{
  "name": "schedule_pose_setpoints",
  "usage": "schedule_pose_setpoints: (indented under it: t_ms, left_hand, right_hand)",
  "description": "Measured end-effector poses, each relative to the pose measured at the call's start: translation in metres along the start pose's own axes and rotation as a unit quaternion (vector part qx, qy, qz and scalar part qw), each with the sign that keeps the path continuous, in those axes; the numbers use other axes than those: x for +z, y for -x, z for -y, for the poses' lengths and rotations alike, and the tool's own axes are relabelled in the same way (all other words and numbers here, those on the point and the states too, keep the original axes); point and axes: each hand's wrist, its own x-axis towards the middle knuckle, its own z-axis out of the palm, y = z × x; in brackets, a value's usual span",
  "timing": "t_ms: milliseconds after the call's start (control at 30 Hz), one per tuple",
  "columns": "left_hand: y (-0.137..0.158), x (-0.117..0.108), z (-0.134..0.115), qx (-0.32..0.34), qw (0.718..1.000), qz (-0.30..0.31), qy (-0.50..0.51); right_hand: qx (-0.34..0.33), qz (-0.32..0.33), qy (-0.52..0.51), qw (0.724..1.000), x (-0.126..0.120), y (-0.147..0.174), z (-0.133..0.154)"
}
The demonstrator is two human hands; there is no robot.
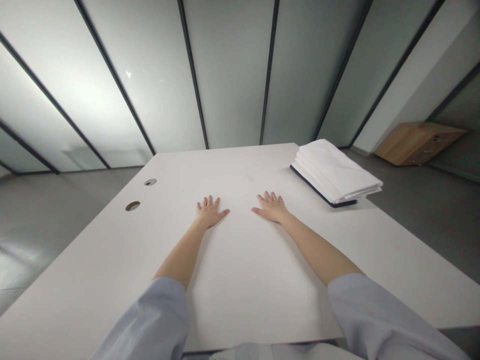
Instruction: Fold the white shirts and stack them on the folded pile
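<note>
My left hand (210, 212) lies flat on the white table (240, 280), palm down, its fingers spread and nothing in it. To the right of it, my right hand (272, 207) also rests flat on the tabletop with fingers apart, holding nothing. The two thumbs point toward each other across a gap. Beyond my right hand, at the table's right edge, sits a stack of folded white cloth (333, 167). Under the stack shows the edge of a dark, flat layer (311, 187). Neither hand touches the stack.
Two round cable holes are cut near the table's left edge: one open hole (132, 206) and one with a grey cover (150, 182). Frosted glass panels (228, 70) with dark frames stand behind the table. A wooden cabinet (416, 142) stands on the floor at right.
</note>
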Motion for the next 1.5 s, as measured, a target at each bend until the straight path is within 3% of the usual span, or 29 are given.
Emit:
schedule_pose_setpoints:
  t_ms: [1500]
  left_hand:
    - [-0.0011,0.0015,0.0017,-0.002,1.000,0.008,-0.011]
  right_hand:
    - [0.010,0.015,0.006,1.000,-0.0041,0.0009,0.0028]
